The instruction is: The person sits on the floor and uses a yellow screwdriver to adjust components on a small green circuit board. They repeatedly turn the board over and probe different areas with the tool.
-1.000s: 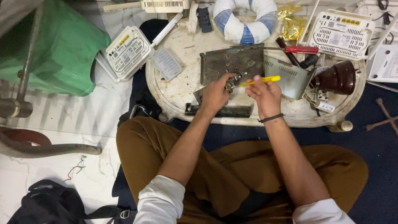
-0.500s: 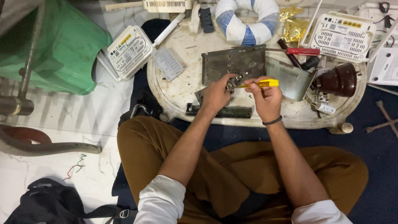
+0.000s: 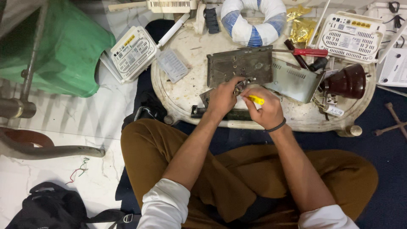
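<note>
- Head view looks down on a person sitting cross-legged at a low round white table [image 3: 182, 95], which serves as the landmark for everything else.
- Left hand [image 3: 222, 98], at the near middle of the table, is curled with its fingertips pinching a small metal part [image 3: 241, 87]; this pins the piece steady for the tool.
- Right hand [image 3: 266, 111], just beside the left, is closed around a yellow-handled screwdriver [image 3: 256, 100], its tip angled toward the pinched part, so both hands meet over one spot.
- A grey metal plate [image 3: 240, 64] lies flat on the table just beyond the hands, touching the small part's area; whether the two are joined cannot be told.
- A red-handled screwdriver [image 3: 310, 52] rests further back on the table, within reach.
- White vented device casings [image 3: 133, 51] hang off the table's left edge, seemingly put aside, and a brown jar-like object [image 3: 348, 81] sits at its right.
</note>
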